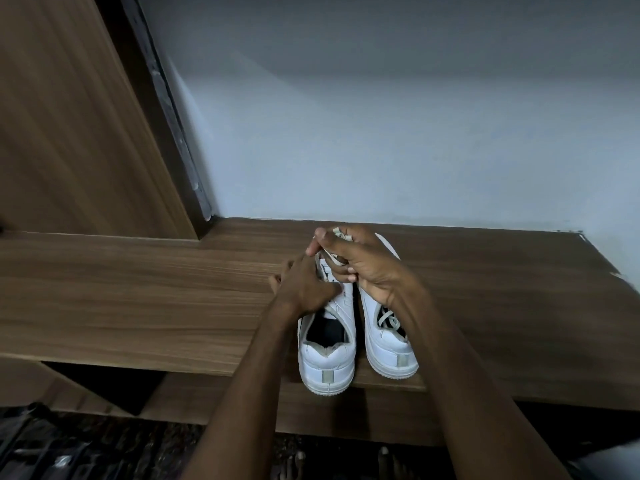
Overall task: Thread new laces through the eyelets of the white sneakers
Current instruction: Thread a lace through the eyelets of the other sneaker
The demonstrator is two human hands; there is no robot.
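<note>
Nearest me, my left hand (306,285) presses the left sneaker (327,355) steady while my right hand (360,261) pinches the soft, limp lace (334,256); gripping near its stiff tip seems best.

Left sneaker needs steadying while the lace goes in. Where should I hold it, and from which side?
Grip the left sneaker at its heel collar, coming from the near, heel side. The heel faces you at the shelf edge, bare and firm, while the left hand and right hand crowd the tongue end.
</note>
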